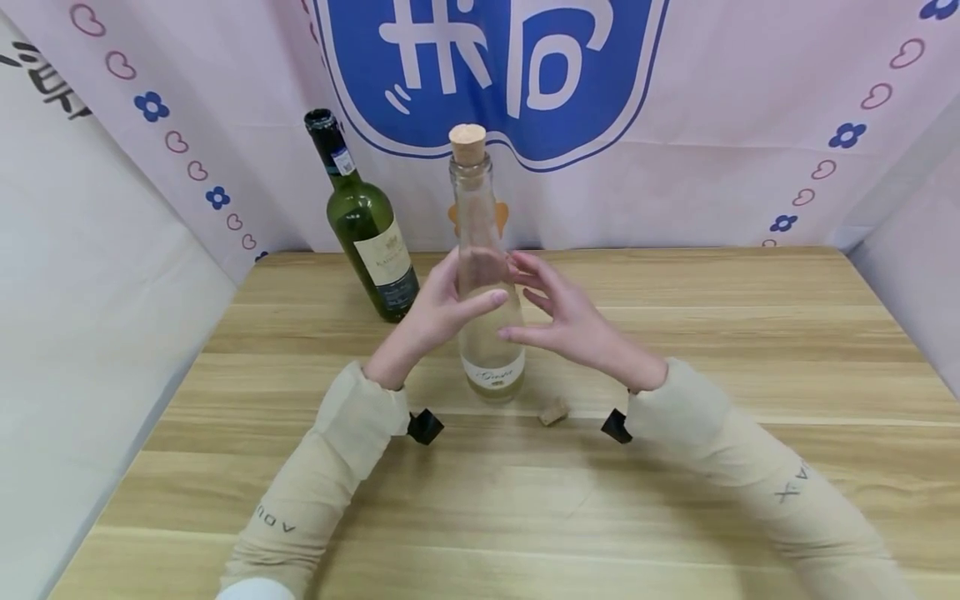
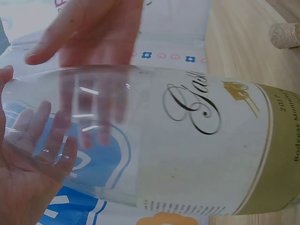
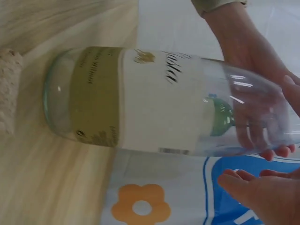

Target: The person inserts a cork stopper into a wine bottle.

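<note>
Clear glass fills the space between both hands: the left hand curls its fingers and thumb round the lower body of the clear bottle, gripping it, while the right hand hangs just beside the other flank with its fingers spread and relaxed, holding nothing (whether the fingertips quite touch the glass I cannot tell). In the left wrist view the left fingers show through the bottle's wall, with the open right hand beyond it. The clear bottle stands upright on the wooden desk, near the middle, its pale label with script lettering low on the body and a cork stopper seated in its neck. A loose cork lies on the desk just beside the bottle's base, on the right-hand side. Farther back and to the left stands a dark green wine bottle, unstoppered, well apart from the hands. Behind the desk hangs a pink cloth backdrop printed with hearts, flowers and a blue emblem.
</note>
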`<state>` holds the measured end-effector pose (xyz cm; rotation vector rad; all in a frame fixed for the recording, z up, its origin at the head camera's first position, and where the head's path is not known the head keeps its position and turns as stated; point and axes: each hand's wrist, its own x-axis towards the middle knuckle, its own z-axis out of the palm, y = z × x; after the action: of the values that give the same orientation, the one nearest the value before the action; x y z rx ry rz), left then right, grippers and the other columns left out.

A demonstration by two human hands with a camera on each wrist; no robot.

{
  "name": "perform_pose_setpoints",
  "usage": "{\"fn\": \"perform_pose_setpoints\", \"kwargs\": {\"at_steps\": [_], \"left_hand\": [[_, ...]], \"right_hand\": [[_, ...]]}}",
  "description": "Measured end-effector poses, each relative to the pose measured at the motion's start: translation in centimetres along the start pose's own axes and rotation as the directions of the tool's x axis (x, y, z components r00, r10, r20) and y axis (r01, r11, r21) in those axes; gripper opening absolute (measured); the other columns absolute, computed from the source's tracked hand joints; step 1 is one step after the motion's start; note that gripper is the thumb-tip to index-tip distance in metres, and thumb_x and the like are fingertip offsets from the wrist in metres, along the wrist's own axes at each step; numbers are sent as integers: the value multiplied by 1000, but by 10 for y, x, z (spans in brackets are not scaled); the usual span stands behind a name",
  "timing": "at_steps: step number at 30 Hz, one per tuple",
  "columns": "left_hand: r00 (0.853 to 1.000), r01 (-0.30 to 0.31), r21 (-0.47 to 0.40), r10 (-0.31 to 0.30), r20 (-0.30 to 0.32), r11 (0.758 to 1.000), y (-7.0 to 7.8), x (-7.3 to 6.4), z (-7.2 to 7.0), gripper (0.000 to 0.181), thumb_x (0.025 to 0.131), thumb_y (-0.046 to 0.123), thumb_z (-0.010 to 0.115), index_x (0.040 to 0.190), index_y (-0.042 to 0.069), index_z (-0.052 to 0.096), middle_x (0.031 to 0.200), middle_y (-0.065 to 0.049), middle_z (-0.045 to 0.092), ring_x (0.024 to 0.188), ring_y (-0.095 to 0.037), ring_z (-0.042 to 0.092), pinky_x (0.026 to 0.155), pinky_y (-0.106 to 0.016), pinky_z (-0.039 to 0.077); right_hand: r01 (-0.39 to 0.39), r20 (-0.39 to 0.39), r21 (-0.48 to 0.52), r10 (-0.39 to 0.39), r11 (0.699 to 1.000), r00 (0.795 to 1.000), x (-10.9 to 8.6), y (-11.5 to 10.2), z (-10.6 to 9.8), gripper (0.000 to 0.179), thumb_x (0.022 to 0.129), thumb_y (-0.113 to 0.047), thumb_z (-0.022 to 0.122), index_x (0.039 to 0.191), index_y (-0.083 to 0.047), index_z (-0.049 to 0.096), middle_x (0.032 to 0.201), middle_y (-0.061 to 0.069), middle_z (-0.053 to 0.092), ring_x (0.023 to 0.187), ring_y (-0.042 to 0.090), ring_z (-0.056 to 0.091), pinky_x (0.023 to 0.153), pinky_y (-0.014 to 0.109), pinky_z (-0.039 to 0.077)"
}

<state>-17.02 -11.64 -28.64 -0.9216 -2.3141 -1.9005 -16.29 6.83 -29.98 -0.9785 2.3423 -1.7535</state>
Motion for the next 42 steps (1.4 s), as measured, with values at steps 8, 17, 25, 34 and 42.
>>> {"fn": "perform_pose_setpoints", "kwargs": {"at_steps": [8,17,25,34,42], "left_hand": [[999,-34,-5,34,-25,999,1,-3,-2,39,81,-10,58,117,-11,43,115,-24,52,106,-28,53,94,-34,42],[990,-139,-8,139,-10,990,8,-6,-10,33,82,-11,56,113,-11,46,110,-25,55,102,-22,56,94,-36,43],[985,-168,-14,168,-39,986,19,-17,-31,32,83,-8,57,112,-16,45,106,-22,58,99,-18,58,90,-35,45],[973,-196,20,197,-123,980,33,-30,-58,29,82,-8,57,109,-13,49,99,-1,64,95,-18,59,86,-28,46],[955,-218,49,224,-196,975,40,-42,-81,30,82,-7,57,111,-8,52,99,-4,65,92,-18,61,85,-27,47]], "right_hand": [[-19,72,84,13,996,997,3,15,17,89,70,-4,77,140,-4,22,138,12,36,127,25,36,103,41,32],[98,121,137,-114,986,986,10,2,31,102,70,4,74,145,-8,6,151,7,14,134,22,25,109,37,23],[177,137,145,-196,974,971,24,-16,49,103,68,7,74,144,-1,5,150,14,15,134,23,25,109,31,22],[182,149,53,-188,982,971,50,-13,71,95,69,-10,79,141,-6,18,143,9,33,128,13,35,106,24,26],[136,169,56,-144,989,975,70,-27,92,94,69,-12,80,140,-6,18,141,9,36,126,14,37,104,23,29]]}}
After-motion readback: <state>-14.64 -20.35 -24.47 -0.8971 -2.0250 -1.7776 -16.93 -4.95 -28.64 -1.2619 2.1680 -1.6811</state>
